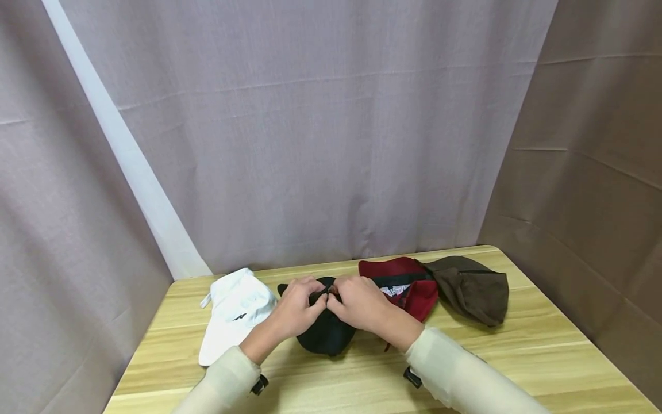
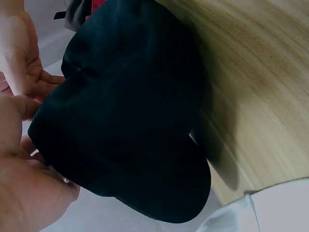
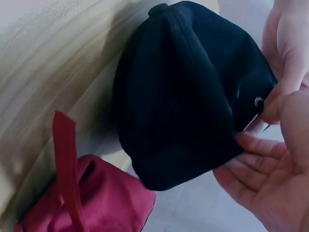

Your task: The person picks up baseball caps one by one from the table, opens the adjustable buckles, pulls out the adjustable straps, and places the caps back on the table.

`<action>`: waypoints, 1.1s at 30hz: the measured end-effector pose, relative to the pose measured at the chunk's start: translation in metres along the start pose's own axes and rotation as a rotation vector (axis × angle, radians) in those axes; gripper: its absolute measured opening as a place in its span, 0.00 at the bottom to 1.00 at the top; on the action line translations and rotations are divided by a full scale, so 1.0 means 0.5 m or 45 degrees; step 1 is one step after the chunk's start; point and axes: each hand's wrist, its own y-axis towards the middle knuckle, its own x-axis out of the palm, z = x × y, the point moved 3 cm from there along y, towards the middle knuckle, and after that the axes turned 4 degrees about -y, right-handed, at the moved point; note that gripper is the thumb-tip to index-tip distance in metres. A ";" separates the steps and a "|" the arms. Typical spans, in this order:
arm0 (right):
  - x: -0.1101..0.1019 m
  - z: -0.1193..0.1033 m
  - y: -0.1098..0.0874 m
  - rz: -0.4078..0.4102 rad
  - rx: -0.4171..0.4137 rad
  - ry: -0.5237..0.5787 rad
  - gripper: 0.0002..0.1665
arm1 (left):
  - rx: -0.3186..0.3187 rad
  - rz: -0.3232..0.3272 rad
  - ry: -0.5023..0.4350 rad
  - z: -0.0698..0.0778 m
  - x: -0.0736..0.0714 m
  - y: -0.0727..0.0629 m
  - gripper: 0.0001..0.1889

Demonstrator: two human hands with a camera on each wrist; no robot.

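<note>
Head view: left hand [image 1: 297,307] and right hand [image 1: 364,305] are angling inward, both pinching the rear edge of the black cap [image 1: 331,332] between them, white cap [image 1: 240,313] lying left, red cap [image 1: 395,267] just right. Left wrist: crown [image 2: 125,96] is bulging beyond the fingers. Right wrist: metal ring [image 3: 259,102] is showing near the fingertips; likely working the back closure, next move calling for fine two-handed fingertip control.

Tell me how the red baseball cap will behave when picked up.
The red baseball cap will probably feel floppy, since its fabric lies creased and slumped. Its strap sticks out loose, so it may dangle. Thin cloth suggests it's light, unlikely to roll.
</note>
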 end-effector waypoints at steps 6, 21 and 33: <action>0.003 -0.016 -0.002 0.023 0.015 -0.088 0.16 | 0.026 0.007 0.024 0.001 0.000 -0.001 0.09; 0.003 -0.039 -0.007 0.111 -0.149 -0.230 0.14 | 0.129 0.061 0.087 0.002 0.000 -0.004 0.07; -0.002 0.009 -0.010 -0.022 -0.095 0.102 0.06 | 0.189 -0.012 -0.149 -0.016 -0.011 -0.002 0.08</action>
